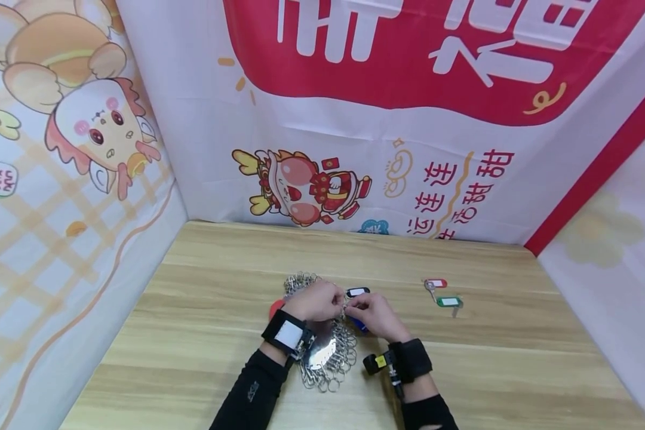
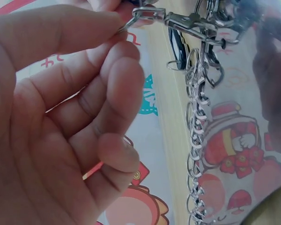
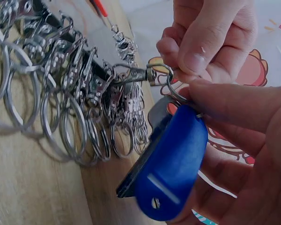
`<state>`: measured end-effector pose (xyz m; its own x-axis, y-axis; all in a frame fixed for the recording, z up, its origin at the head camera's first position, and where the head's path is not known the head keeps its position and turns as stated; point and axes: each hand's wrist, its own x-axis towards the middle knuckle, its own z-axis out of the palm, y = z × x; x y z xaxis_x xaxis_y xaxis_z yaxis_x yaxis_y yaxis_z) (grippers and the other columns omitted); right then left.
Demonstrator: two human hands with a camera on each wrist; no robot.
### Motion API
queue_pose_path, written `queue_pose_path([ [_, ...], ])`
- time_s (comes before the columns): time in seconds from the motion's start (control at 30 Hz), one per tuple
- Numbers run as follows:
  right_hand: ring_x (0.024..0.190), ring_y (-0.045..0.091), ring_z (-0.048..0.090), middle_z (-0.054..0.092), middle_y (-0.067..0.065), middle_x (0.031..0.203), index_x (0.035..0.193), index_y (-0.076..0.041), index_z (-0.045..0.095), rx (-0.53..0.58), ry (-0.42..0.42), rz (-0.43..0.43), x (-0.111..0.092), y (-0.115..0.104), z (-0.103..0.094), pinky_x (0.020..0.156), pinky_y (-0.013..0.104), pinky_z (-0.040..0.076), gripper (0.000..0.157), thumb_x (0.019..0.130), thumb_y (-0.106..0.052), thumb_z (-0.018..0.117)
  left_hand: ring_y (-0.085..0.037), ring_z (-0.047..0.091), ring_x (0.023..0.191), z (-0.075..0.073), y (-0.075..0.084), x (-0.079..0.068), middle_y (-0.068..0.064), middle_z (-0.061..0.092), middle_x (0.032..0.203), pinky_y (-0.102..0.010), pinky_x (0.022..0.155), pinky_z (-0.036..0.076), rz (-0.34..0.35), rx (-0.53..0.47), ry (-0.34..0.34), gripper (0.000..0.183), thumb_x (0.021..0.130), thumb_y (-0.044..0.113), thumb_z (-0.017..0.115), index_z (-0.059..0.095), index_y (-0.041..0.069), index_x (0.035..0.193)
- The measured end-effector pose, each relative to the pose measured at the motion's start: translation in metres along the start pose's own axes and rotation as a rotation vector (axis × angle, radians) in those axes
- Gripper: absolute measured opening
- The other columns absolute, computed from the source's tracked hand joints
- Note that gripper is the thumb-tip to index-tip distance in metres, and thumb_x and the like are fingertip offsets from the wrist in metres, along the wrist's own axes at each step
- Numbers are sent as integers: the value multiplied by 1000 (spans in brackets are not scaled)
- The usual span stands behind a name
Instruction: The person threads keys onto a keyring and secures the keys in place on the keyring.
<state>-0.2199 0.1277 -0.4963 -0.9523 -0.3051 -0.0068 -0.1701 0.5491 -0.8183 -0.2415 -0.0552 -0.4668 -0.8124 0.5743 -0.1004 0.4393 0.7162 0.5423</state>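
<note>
In the head view both hands meet over a ring-shaped rack of metal swivel clasps [image 1: 344, 352]. My left hand [image 1: 319, 300] pinches the split ring at the end of one clasp [image 2: 187, 26] between thumb and index finger. My right hand [image 1: 378, 316] pinches the same split ring [image 3: 171, 86] from the other side. From that ring hangs a blue key tag [image 3: 173, 159], with a grey metal piece and a dark flat piece partly hidden behind it. A black key tag [image 1: 358, 292] with a white label lies just beyond the fingers.
Rightward on the wooden table [image 1: 494, 370] lie a red key tag [image 1: 436, 283] with a key and a green key tag [image 1: 449, 302] with a key. A red object [image 1: 275, 308] shows partly beside the left wrist. Printed cloth walls [image 1: 209, 179] border the table.
</note>
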Motion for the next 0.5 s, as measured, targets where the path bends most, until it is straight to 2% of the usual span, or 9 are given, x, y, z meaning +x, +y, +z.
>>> queue_pose_path([
  [0.13, 80, 13, 56, 64, -1, 89, 86, -13, 73, 32, 3, 26, -2, -1, 0, 73, 33, 45, 8, 88, -17, 67, -8, 53, 62, 2, -4, -2, 8, 57, 71, -25, 59, 44, 0, -58, -7, 13, 90, 16, 61, 63, 18, 77],
  [0.23, 81, 13, 57, 66, -1, 89, 86, -12, 73, 56, -11, 37, -3, 0, 0, 74, 33, 45, 8, 88, -18, 66, -8, 54, 61, 2, -6, -2, 9, 57, 73, -25, 57, 44, 11, -62, -32, 13, 92, 19, 60, 65, 16, 81],
  [0.5, 83, 16, 58, 65, 2, 91, 91, -6, 70, 139, -53, 32, 1, 3, -1, 75, 33, 46, 12, 90, -17, 64, -8, 51, 58, -2, -10, -1, 7, 54, 71, -23, 53, 42, 30, -63, -45, 14, 93, 18, 59, 58, 17, 79],
])
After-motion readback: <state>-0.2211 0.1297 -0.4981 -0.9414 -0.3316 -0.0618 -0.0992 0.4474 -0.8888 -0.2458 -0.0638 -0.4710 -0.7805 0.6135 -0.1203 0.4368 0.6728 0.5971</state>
